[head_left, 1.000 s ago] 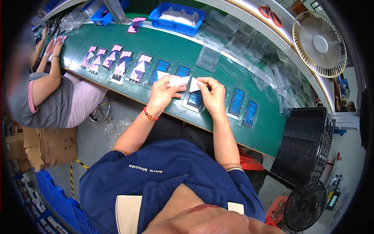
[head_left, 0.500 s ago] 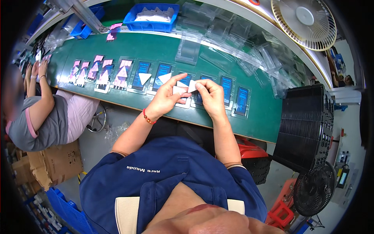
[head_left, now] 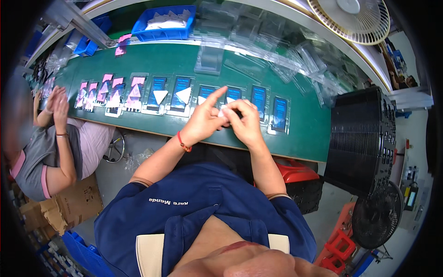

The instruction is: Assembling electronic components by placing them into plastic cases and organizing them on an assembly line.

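Your right hand (head_left: 249, 125) pinches a white piece (head_left: 222, 111) against your left hand (head_left: 203, 123), whose index sticks out toward 1 o'clock; can't tell if its curled fingers grip. Two uncovered screens (head_left: 259, 102) lie on the bench (head_left: 302, 138), 1 and 2 o'clock from your right hand, the nearer one, long axes roughly 12–6. Blue bin (head_left: 167, 34) at 11 o'clock holds a white pile (head_left: 167, 20).
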`<state>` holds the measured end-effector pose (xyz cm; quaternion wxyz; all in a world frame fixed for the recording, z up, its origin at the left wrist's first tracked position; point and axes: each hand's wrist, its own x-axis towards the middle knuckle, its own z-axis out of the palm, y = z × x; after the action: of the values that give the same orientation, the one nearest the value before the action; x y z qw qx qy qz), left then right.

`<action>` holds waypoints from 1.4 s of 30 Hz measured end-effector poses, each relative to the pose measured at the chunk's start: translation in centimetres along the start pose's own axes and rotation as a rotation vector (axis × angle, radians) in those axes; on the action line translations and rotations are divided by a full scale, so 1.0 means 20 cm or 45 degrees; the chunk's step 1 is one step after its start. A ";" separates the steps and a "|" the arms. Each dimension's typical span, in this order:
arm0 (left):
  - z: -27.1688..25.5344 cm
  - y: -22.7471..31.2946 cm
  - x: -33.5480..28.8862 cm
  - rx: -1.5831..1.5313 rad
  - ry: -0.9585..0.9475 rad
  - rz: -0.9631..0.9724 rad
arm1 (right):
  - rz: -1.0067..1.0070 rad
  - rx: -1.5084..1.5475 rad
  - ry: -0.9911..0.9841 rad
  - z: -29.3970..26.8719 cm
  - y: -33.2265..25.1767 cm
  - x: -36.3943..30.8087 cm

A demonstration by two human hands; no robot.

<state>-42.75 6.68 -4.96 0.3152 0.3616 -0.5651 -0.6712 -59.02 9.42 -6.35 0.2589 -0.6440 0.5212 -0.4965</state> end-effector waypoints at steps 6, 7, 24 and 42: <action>-0.23 0.08 0.15 0.381 0.303 0.371 | 0.035 -0.873 0.423 -0.25 0.16 -0.04; -0.33 0.11 0.21 0.474 0.398 0.464 | 0.010 -1.020 0.387 -0.27 0.20 -0.06; -1.09 0.46 1.15 1.742 0.776 -0.251 | 0.014 -1.047 0.441 -0.22 0.20 -0.07; 0.00 0.16 0.22 0.974 0.092 1.045 | -0.339 -0.282 0.457 -0.12 -0.03 0.03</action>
<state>-45.19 2.48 -2.39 0.4162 0.2233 -0.8514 -0.2279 -61.02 9.50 -4.66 0.0223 -0.6328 0.5207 -0.5726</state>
